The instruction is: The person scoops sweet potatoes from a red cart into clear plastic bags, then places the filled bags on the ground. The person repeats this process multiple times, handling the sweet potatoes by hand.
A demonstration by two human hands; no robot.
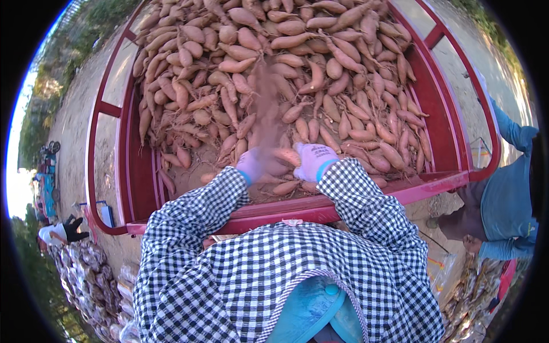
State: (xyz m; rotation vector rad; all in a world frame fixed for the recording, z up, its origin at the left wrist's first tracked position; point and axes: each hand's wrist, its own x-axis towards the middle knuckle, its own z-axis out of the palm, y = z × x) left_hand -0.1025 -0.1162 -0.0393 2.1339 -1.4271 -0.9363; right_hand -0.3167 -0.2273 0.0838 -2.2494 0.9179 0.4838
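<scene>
My left hand [251, 165], in a pale purple knit glove with a blue cuff, is over the near part of the pile of sweet potatoes [240, 51]. A brown motion blur rises from it, and what it holds is too blurred to tell. My right hand [315, 160], gloved alike, closes on one end of a reddish sweet potato [288, 156], whose other end points at my left hand. More sweet potatoes with thin roots and soil lie around and under both hands in a red metal cargo bed [296, 210].
Red rails [105, 109] run along both sides of the bed. At the right stands a person in a blue top [508, 206]. Filled plastic bags [85, 283] are stacked at the lower left, near another person [58, 233]. A blue vehicle [47, 188] stands farther off.
</scene>
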